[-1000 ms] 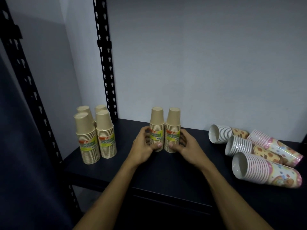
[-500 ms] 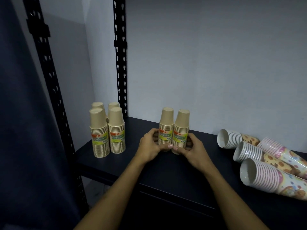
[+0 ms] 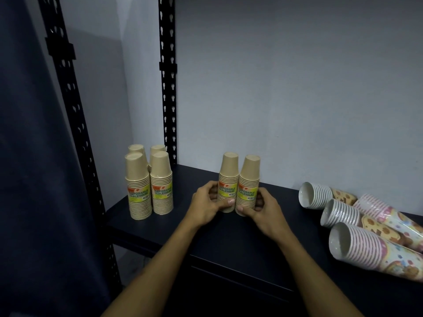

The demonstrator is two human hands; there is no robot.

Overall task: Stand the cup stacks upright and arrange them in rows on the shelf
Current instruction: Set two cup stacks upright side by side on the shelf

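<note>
Two tan cup stacks stand upright side by side in the middle of the dark shelf [image 3: 229, 243]. My left hand [image 3: 207, 205] grips the left stack [image 3: 228, 177] and my right hand [image 3: 263, 209] grips the right stack [image 3: 249, 179], thumbs in front near the bases. Several more tan stacks [image 3: 148, 184] stand upright in a tight block at the shelf's left end. At the right, several patterned cup stacks [image 3: 357, 243] lie on their sides, open ends towards the left.
A grey wall closes the back of the shelf. Black perforated uprights [image 3: 168, 88] stand at the left, and a dark curtain [image 3: 34, 179] hangs further left. The shelf's front edge runs under my forearms.
The two held stacks have slid leftwards, closer to the block of stacks at the left and away from the lying cups. My head view has turned left and dipped slightly.
</note>
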